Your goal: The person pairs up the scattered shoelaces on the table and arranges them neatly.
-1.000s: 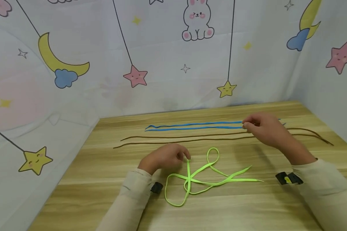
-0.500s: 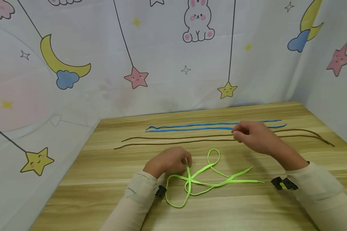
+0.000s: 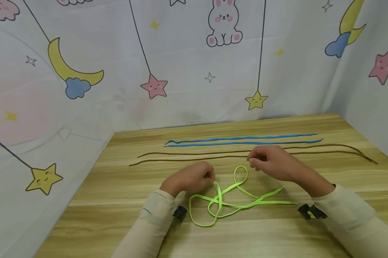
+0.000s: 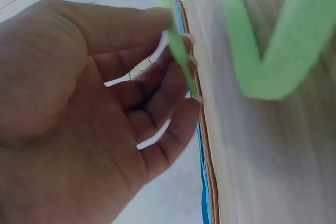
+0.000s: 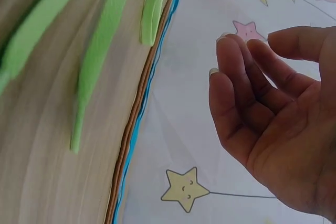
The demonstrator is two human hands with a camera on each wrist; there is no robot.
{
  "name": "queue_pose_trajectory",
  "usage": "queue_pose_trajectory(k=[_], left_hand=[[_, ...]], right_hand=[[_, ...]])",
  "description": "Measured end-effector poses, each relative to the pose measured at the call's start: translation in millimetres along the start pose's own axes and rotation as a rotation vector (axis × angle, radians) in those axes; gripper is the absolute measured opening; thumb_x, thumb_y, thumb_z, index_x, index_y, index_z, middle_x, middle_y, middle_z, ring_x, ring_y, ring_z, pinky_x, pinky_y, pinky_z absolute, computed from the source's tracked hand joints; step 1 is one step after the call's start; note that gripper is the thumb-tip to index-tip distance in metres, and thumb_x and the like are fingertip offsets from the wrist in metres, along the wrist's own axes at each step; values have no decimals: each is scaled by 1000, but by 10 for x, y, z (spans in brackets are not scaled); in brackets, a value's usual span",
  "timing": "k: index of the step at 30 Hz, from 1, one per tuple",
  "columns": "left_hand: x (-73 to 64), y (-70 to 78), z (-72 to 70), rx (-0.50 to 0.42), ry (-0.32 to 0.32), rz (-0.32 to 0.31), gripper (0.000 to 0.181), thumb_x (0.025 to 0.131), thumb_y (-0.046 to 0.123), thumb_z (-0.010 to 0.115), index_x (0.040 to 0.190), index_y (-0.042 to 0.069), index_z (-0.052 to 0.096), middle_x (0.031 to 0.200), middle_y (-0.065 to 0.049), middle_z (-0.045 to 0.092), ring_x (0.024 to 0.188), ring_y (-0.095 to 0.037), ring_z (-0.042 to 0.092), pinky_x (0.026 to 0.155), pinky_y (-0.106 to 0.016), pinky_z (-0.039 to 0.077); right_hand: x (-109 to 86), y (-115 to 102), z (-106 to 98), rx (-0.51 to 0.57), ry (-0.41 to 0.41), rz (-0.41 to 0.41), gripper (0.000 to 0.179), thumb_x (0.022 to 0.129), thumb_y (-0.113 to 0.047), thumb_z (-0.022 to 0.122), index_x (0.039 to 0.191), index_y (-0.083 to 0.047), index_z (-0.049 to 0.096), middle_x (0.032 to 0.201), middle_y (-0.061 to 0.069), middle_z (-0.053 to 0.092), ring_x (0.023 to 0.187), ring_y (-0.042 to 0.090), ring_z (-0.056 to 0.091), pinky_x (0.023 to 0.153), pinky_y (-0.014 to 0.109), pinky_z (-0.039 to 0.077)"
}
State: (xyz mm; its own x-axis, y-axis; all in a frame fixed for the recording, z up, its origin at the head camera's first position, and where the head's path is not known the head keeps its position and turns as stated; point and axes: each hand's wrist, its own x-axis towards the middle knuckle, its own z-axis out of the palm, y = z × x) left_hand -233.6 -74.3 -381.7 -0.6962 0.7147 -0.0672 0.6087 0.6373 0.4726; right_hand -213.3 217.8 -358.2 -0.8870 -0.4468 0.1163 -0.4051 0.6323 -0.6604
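A bright green shoelace (image 3: 240,206) lies in loose loops on the table, its two tips pointing right in the head view. My left hand (image 3: 194,177) pinches part of it between thumb and fingers at the loops' left side; the left wrist view shows the green lace (image 4: 176,48) against the thumb tip, with a narrow end hanging below. Over the brown laces, my right hand (image 3: 274,163) hovers with fingers loosely curved. Nothing lies between those fingers in the right wrist view, where the palm (image 5: 294,145) faces the camera.
Two blue laces (image 3: 239,138) stretch straight across the back of the wooden table (image 3: 94,215). In front of them run two brown laces (image 3: 187,158), meeting at the right. A white printed cloth (image 3: 181,64) stands behind and at both sides.
My right hand has moved left and nearer, away from the blue laces. The left hand has shifted slightly right, and the lace at its fingers now bends, with the left loop drawn a little upward.
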Motion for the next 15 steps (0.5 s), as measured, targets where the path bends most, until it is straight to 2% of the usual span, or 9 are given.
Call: queue_pose_trajectory(k=[6, 11, 15], left_hand=[[21, 43, -4, -103, 104, 19, 8, 101, 11, 56, 99, 14, 63, 91, 5, 62, 83, -9, 57, 77, -28, 49], [29, 86, 2, -294, 174, 43, 4, 101, 13, 60, 100, 14, 64, 90, 6, 65, 84, -10, 62, 75, -28, 51], [26, 140, -4, -434, 193, 83, 5, 100, 10, 61, 102, 10, 65, 91, 1, 66, 86, -18, 66, 77, -33, 55]], right_hand=[[19, -22, 85, 74, -50, -12, 17, 101, -21, 60, 106, -8, 69, 92, 5, 70, 82, 16, 66, 73, 36, 54], [25, -55, 136, 135, -127, -24, 26, 104, -26, 57, 113, -5, 68, 98, 7, 70, 86, 18, 67, 77, 37, 55], [18, -79, 173, 141, -199, -49, 35, 105, -34, 54, 123, -6, 66, 105, 5, 70, 93, 20, 66, 80, 36, 54]])
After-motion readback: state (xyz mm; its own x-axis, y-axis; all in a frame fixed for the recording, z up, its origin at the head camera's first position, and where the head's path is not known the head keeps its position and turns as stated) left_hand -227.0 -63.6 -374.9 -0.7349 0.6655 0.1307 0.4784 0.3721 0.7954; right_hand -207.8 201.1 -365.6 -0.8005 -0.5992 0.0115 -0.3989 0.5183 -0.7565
